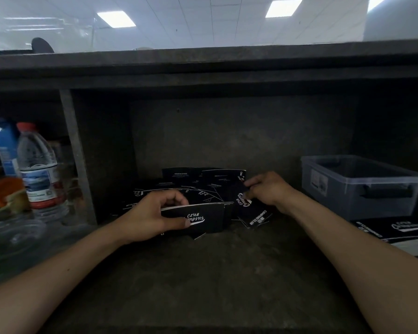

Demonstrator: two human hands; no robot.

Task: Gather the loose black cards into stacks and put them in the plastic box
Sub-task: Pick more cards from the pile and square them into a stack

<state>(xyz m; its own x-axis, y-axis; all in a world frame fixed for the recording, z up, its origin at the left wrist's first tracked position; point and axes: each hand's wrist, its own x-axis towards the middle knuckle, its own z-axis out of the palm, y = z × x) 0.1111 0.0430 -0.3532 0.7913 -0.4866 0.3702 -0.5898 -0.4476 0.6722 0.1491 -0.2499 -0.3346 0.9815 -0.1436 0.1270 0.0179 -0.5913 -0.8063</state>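
Though scattered, black cards (203, 191) (white lettering)

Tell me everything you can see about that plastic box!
The plastic box is see-through grey and rectangular, with a thick rim, a dark handle clip on its near side and a pale label on its left wall. It sits upright on the dark shelf, apart from the right hand and the black cards. I cannot tell whether it has a lid.

Two hands (152, 214) (267, 189); one plastic box (343, 201); one bottle (40, 169); black cards (210, 191) uncountable
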